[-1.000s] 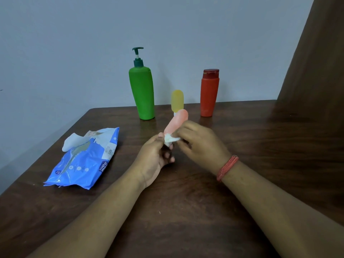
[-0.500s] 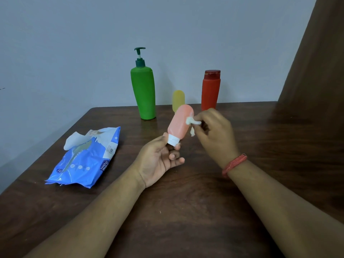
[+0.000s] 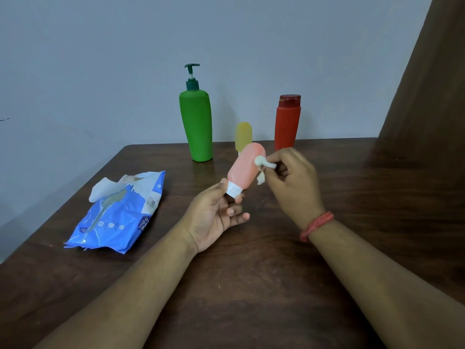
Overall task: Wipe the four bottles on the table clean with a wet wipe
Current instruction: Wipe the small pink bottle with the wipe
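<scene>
Green pump bottle [image 3: 197, 127], red bottle [image 3: 286, 122] block rear table [image 3: 251, 285].

Three bottles are standing at the back of the counter [image 3: 352, 222], near the wall: the pump bottle [image 3: 197, 127] on the left, the capped bottle [image 3: 286, 122] on the right, and the small bottle [image 3: 243, 136] between them. The wipes pack [image 3: 118, 215] is lying at the left side of the counter. Above the middle, the left hand [image 3: 214, 217] is holding a tube [image 3: 245, 170] tilted, cap end down. The right hand [image 3: 293, 180] is pressing a wipe [image 3: 261, 163] against the tube's upper right side.
</scene>
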